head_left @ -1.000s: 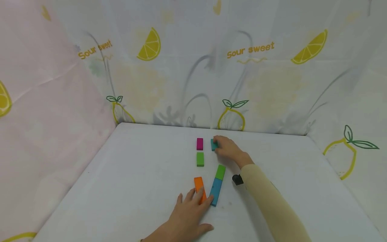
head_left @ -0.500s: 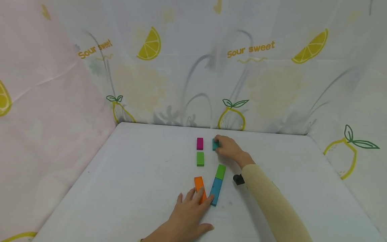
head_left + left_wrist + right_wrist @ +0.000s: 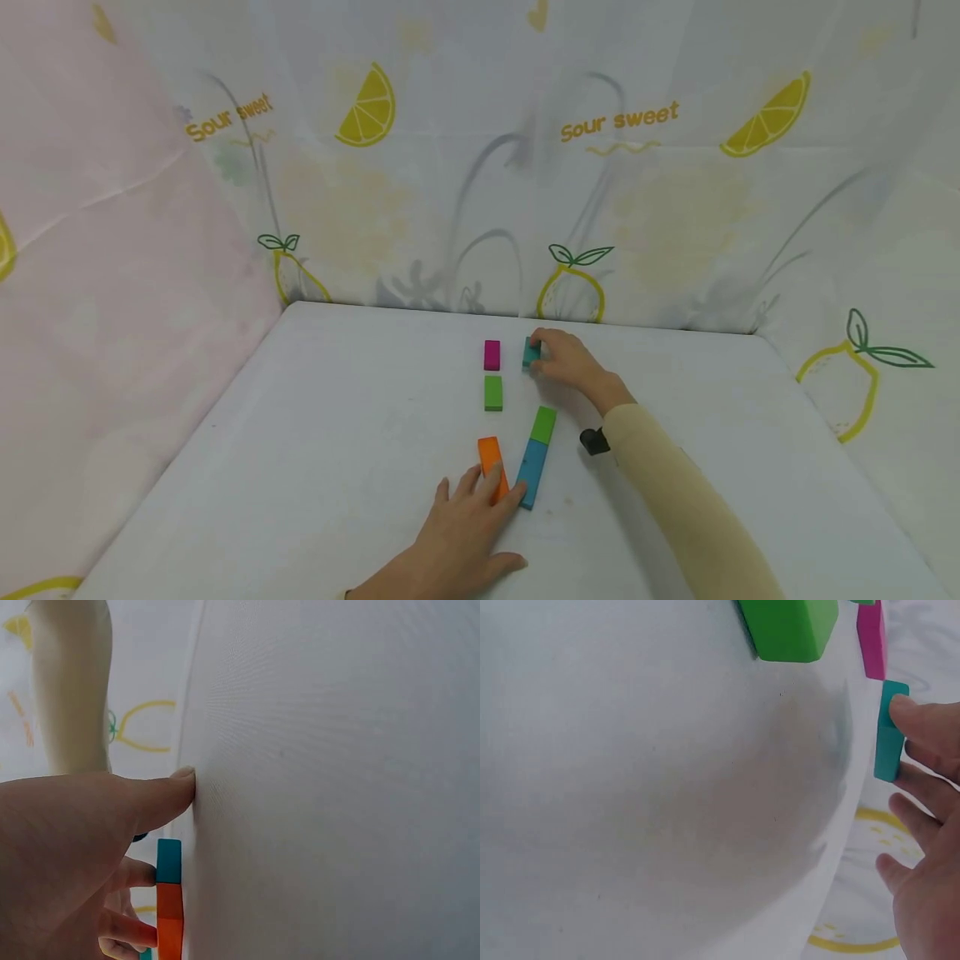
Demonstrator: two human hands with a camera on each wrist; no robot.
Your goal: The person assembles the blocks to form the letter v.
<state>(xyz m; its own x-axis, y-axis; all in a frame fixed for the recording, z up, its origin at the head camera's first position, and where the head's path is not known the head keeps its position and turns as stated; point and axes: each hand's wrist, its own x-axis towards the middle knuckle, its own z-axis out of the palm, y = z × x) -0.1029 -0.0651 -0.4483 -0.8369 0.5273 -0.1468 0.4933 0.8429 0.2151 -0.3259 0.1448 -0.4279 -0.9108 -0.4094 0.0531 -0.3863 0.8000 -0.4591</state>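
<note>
At the far middle of the table, my right hand (image 3: 566,360) pinches a small teal block (image 3: 889,742) between thumb and fingers. A magenta block (image 3: 492,355) lies a short gap to its left, and a green block (image 3: 492,393) sits in front of the magenta one. Nearer, my left hand (image 3: 465,533) is spread out, its fingertips resting on an orange block (image 3: 489,454) and touching the near end of a blue block (image 3: 532,471). A second green block (image 3: 543,425) meets the blue block's far end. The left fingers hide part of the orange block.
A white table (image 3: 337,433) carries all the blocks. Beside the right sleeve (image 3: 667,483) there is a small black object (image 3: 595,442), apparently at the right wrist. A printed lemon cloth (image 3: 450,167) stands behind the table and along its sides.
My right hand has shifted the teal block slightly away and to the right, relative to the magenta block. My left hand has kept its place. The head view has turned a little.
</note>
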